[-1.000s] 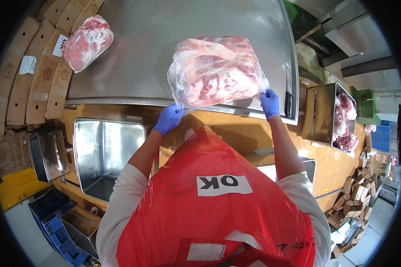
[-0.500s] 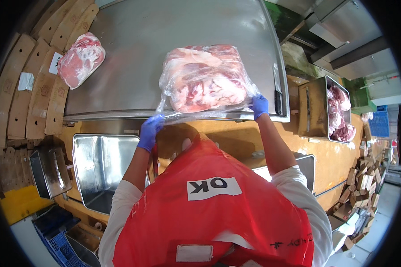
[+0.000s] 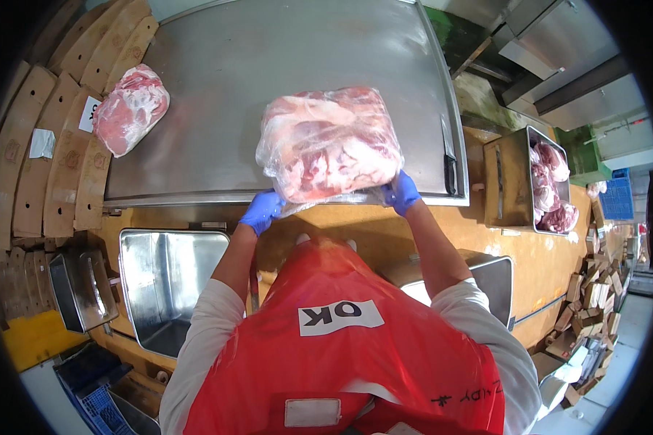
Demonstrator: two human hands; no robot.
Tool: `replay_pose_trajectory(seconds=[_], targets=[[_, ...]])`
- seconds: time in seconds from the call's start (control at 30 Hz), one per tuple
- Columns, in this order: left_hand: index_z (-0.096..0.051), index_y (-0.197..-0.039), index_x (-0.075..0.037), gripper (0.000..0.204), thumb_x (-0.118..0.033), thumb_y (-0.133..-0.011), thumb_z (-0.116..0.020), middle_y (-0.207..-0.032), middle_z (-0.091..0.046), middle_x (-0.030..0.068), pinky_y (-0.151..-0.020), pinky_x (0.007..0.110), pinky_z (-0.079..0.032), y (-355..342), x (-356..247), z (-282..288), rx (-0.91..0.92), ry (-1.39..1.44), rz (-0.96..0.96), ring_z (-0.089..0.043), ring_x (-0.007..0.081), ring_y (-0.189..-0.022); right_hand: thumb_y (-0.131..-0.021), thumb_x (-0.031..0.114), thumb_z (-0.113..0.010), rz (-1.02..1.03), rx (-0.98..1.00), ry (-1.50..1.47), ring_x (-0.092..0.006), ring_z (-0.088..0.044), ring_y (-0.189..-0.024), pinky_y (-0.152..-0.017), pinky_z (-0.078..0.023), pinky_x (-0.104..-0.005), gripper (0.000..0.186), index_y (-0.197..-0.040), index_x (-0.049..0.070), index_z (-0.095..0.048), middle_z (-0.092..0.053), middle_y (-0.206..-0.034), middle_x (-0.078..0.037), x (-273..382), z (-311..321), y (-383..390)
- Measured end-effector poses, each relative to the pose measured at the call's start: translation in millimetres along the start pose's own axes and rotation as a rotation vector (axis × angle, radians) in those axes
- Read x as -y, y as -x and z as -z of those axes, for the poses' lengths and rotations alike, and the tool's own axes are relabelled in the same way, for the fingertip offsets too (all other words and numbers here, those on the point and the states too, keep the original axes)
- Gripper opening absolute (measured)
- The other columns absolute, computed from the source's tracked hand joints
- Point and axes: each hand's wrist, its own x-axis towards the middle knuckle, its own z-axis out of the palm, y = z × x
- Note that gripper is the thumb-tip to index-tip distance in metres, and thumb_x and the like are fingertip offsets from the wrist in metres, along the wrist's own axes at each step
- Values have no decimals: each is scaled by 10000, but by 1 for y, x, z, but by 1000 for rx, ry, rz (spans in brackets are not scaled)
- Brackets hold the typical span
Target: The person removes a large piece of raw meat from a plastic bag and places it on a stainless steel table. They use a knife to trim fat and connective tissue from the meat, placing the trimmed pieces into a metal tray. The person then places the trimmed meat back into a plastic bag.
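A plastic-wrapped block of raw meat rests at the near edge of the steel table. My left hand, in a blue glove, grips the plastic at its near left corner, low by the table's edge. My right hand, also gloved in blue, has its fingers around the plastic at the near right corner, partly hidden by the package. A separate piece of raw meat lies at the table's left side, beside the cardboard boxes.
Stacked cardboard boxes line the left. Steel tubs stand below the table's edge, and one at the right holds several meat pieces. Blue crates and a pile of cardboard are at the far right.
The wrapped meat has shifted nearer and slightly left, down in the picture. Both hands have drawn closer together under its near corners, with less loose plastic stretched out between them.
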Motion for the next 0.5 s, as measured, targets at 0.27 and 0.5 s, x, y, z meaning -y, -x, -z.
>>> replay_pose_trajectory(seconds=[0.27, 0.5], targets=[[-730, -951, -45, 198, -205, -979, -617, -775, -604, -23, -588, 257, -445, 72, 12, 40, 182, -251, -15, -547, 62, -705, -1084, 366, -411, -277, 447, 43, -133, -598, -593, -463, -443, -241, 363, -1244, 113, -617, -704, -872, -8, 22, 12, 100], [-720, -1002, -40, 134, -147, -965, -648, -915, -703, 141, -713, 304, -564, 119, -120, 47, -36, -687, -905, -673, 261, -796, -1028, 331, -427, -34, 210, -82, -145, -628, -627, -532, -501, -282, 384, -1010, 66, -705, -706, -803, -26, 140, -121, 92]])
